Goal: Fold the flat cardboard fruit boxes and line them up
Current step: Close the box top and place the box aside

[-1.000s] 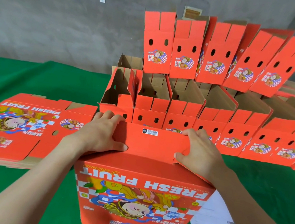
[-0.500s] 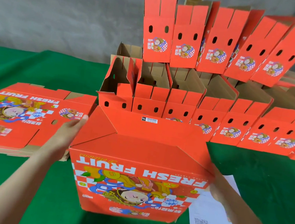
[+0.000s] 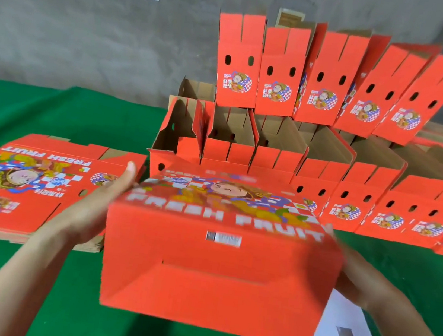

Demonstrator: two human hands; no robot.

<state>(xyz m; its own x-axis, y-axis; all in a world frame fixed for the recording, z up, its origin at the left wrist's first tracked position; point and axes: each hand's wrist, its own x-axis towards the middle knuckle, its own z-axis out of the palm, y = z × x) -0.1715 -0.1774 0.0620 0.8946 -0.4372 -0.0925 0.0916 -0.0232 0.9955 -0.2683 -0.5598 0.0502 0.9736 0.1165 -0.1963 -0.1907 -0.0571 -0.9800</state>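
Fruit box, frame centre above the counter: my left grip presses flat-fingered, right grip fingers hidden, state undeterminable; I should squeeze both sides evenly, then seat it flush against the folded row.

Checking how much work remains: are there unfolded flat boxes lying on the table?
Yes, a stack of flat printed boxes lies on the green table, just to the left of the left hand.
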